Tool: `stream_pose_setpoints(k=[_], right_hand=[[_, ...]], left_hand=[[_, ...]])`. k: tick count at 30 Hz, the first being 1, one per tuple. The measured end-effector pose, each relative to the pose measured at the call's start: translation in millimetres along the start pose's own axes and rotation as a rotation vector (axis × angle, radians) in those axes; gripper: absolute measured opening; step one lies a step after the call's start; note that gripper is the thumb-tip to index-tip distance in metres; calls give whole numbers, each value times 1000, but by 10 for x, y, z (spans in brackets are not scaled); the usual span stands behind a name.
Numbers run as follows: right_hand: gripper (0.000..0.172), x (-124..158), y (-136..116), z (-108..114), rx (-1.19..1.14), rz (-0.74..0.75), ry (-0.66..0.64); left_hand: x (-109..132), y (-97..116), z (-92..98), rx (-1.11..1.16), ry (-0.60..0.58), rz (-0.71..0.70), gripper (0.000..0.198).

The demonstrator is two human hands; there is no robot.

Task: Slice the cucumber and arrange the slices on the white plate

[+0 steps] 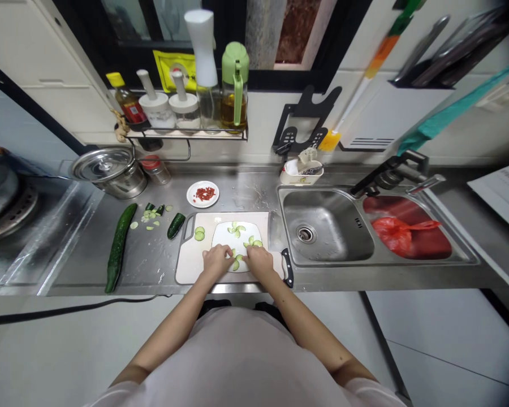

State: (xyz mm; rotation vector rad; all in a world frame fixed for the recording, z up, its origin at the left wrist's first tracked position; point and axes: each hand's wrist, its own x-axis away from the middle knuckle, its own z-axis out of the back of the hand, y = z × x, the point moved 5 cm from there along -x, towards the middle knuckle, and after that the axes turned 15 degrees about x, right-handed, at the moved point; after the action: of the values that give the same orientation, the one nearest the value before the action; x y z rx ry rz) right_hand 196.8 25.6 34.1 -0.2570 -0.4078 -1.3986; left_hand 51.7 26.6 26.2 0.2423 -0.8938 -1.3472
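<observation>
A white plate [224,237] lies on a pale cutting board [188,265], with thin cucumber slices [236,229] set out on it in small groups. Over the plate's near left edge is my left hand [217,261], fingers curled and thumb and fingertip close together beside a slice; what it pinches is too small to tell. My right hand [258,262] rests at the near right edge, fingers bent next to slices, its fingertips partly hidden. A few more slices [199,233] are stacked on the board's left. The black knife handle [287,268] shows right of my right hand.
Left of the board lie a whole cucumber [119,249], a cut piece [176,225] and scraps [150,215]. Behind are a dish of red bits [203,194], a steel pot [110,172] and a seasoning rack [186,134]. To the right is a double sink [328,226] with a red bag [394,234].
</observation>
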Motion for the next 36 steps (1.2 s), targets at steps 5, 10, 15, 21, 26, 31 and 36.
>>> stream_pose_setpoints(k=[5, 10, 15, 21, 26, 31, 36], right_hand=[[28, 52, 13, 47, -13, -15, 42], [29, 98, 152, 110, -68, -81, 98], [26, 151, 281, 119, -93, -116, 162], [26, 244, 70, 60, -91, 108, 245], [32, 271, 12, 54, -72, 164, 255], [35, 262, -62, 28, -7, 266, 253], [36, 243, -148, -68, 28, 307, 254]], left_hand=[[27, 0, 4, 31, 10, -20, 13], [66, -41, 36, 138, 40, -66, 13], [158, -99, 131, 111, 166, -143, 15], [368, -38, 92, -37, 188, -368, 21], [408, -78, 71, -102, 206, -413, 29], [387, -98, 21, -177, 173, -456, 38], [389, -122, -27, -216, 153, -465, 41]])
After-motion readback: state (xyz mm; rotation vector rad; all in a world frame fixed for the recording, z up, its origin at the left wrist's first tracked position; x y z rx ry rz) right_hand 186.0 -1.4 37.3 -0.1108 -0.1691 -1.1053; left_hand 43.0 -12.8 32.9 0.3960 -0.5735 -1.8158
